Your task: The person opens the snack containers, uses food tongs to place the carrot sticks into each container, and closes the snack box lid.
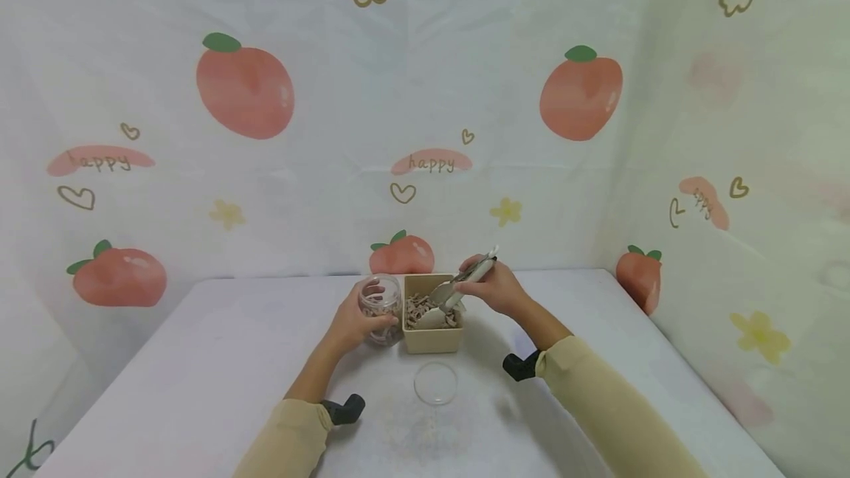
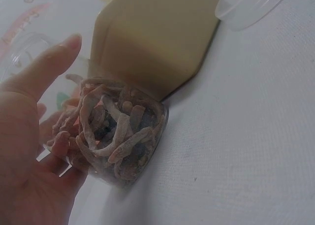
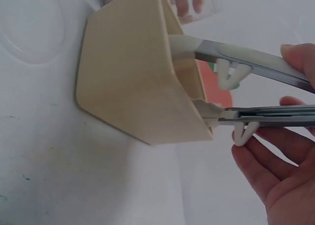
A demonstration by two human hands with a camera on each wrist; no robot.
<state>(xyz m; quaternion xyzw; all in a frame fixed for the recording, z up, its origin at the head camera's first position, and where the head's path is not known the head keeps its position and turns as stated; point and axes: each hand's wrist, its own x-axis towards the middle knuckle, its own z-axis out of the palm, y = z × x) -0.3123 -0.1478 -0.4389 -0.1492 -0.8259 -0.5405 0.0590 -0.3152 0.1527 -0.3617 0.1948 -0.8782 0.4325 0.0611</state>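
My left hand (image 1: 348, 324) holds a clear jar (image 1: 381, 330) standing upright on the table, thumb on the near side and fingers behind. Brownish dried strips (image 2: 120, 131) fill the jar's lower part, in the left wrist view. Right beside the jar stands a beige box (image 1: 433, 342) with more dried strips (image 1: 417, 308) inside. In my right hand (image 1: 502, 291) is a pair of tongs (image 1: 479, 269), gripped by its metal arms. The tongs' pale tips reach down into the box, spread apart; whether they touch a strip is hidden in the right wrist view.
A round clear lid (image 1: 435, 383) lies flat on the white table (image 1: 219, 375) in front of the box. Behind the table hangs a white cloth printed with peaches (image 1: 246, 93). Both wrists wear a black mount (image 1: 345, 410).
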